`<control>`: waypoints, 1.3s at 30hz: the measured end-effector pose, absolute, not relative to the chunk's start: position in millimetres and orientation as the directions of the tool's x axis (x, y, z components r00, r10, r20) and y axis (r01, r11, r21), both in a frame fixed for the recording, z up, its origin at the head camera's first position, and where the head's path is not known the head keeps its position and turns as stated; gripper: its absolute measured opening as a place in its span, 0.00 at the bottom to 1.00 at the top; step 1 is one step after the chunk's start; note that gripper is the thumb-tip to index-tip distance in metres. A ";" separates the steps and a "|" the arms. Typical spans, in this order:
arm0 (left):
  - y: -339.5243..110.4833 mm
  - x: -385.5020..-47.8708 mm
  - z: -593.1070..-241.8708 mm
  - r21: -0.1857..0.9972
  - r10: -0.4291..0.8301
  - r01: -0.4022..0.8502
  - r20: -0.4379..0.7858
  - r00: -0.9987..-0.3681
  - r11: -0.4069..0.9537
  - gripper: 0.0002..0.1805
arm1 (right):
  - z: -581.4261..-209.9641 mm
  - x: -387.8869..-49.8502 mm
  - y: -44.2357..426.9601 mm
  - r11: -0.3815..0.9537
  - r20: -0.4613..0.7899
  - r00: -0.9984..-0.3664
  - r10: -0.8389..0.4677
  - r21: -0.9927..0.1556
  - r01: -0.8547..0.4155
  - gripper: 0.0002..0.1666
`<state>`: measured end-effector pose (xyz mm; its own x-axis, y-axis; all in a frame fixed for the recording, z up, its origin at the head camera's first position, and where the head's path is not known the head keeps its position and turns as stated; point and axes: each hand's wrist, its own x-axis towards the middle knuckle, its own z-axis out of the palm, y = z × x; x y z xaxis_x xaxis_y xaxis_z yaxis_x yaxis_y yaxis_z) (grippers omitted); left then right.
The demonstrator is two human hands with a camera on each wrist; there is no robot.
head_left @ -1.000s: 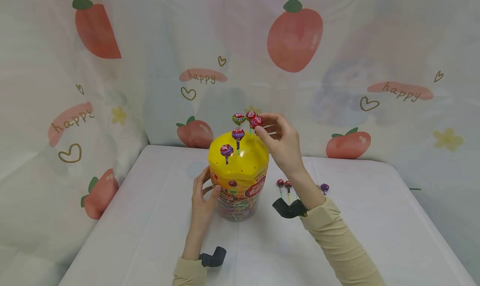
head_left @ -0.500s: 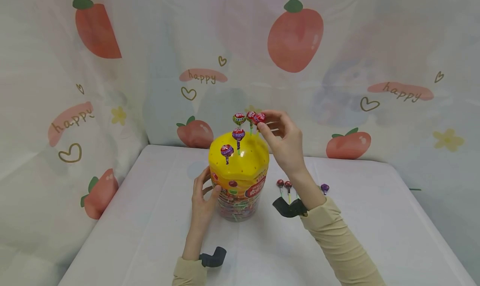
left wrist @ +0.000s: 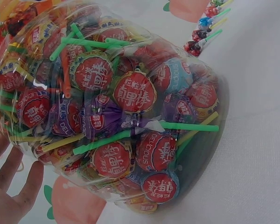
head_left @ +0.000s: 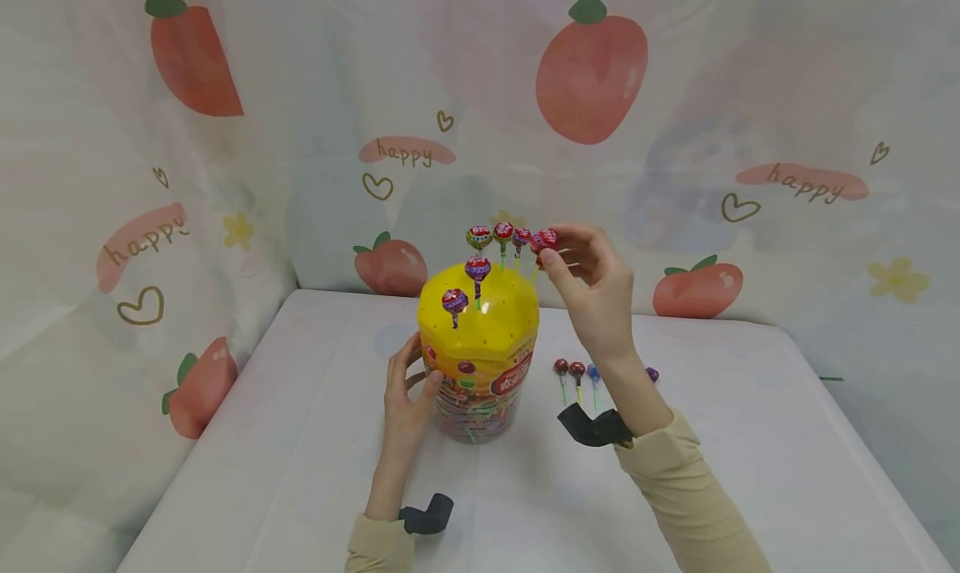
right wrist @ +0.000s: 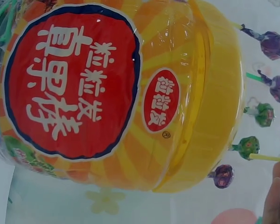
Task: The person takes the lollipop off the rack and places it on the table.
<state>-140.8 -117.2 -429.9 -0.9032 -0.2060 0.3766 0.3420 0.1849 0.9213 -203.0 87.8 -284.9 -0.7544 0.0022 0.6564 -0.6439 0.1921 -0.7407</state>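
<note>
A clear jar packed with wrapped lollipops stands on the table, topped by a yellow lid with small holes. Several lollipops stand upright in the lid. Just right of its far edge, my right hand pinches a red-wrapped lollipop by its head. Its yellow stick points toward the lid, its lower end apart from the lid in the right wrist view. My left hand rests against the jar's left side, and its extended fingers show in the left wrist view.
More lollipops lie in a row on the table right of the jar, among them a red one and a blue one; my right forearm hides part of the row. A fruit-printed backdrop rises behind the white table.
My right hand has shifted right with a lollipop in its fingers. Another lollipop on a yellow stick now shows standing in the lid beside it. My left hand and the jar stay put.
</note>
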 end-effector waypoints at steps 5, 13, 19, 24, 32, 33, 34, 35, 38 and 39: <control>-116.9 -140.5 -429.5 0.918 -0.208 0.348 0.383 -0.900 0.190 0.32 | -288.8 -197.0 95.4 0.171 0.654 -0.756 0.032 -0.748 -0.641 0.17; -117.1 -138.8 -428.9 0.920 -0.212 0.343 0.379 -0.901 0.189 0.32 | -301.4 -189.7 104.6 0.175 0.652 -0.755 0.067 -0.753 -0.635 0.15; -117.5 -138.9 -430.1 0.917 -0.205 0.350 0.386 -0.899 0.190 0.32 | -316.3 -186.1 112.4 0.178 0.621 -0.778 0.095 -0.780 -0.600 0.15; -116.9 -139.4 -430.0 0.922 -0.202 0.341 0.375 -0.905 0.186 0.32 | -329.2 -183.7 119.9 0.183 0.586 -0.803 0.110 -0.806 -0.563 0.14; -116.2 -138.9 -428.3 0.922 -0.209 0.334 0.372 -0.904 0.198 0.32 | -351.8 -177.4 128.2 0.223 0.465 -0.875 0.134 -0.874 -0.431 0.15; -116.2 -138.7 -428.0 0.921 -0.209 0.334 0.373 -0.904 0.198 0.32 | -354.6 -176.8 128.8 0.226 0.453 -0.881 0.138 -0.880 -0.417 0.15; -116.2 -138.6 -427.8 0.921 -0.209 0.335 0.373 -0.904 0.197 0.32 | -357.5 -176.4 129.4 0.225 0.442 -0.886 0.142 -0.886 -0.406 0.15; -116.2 -138.5 -427.7 0.921 -0.209 0.336 0.374 -0.904 0.197 0.32 | -360.5 -176.0 130.1 0.224 0.431 -0.890 0.146 -0.891 -0.395 0.15; -116.2 -138.3 -428.0 0.919 -0.207 0.342 0.380 -0.902 0.196 0.32 | -369.7 -174.5 132.3 0.235 0.402 -0.902 0.158 -0.902 -0.362 0.15; -116.3 -138.5 -428.4 0.917 -0.207 0.345 0.384 -0.900 0.199 0.32 | -372.8 -174.1 133.1 0.232 0.391 -0.906 0.164 -0.908 -0.349 0.15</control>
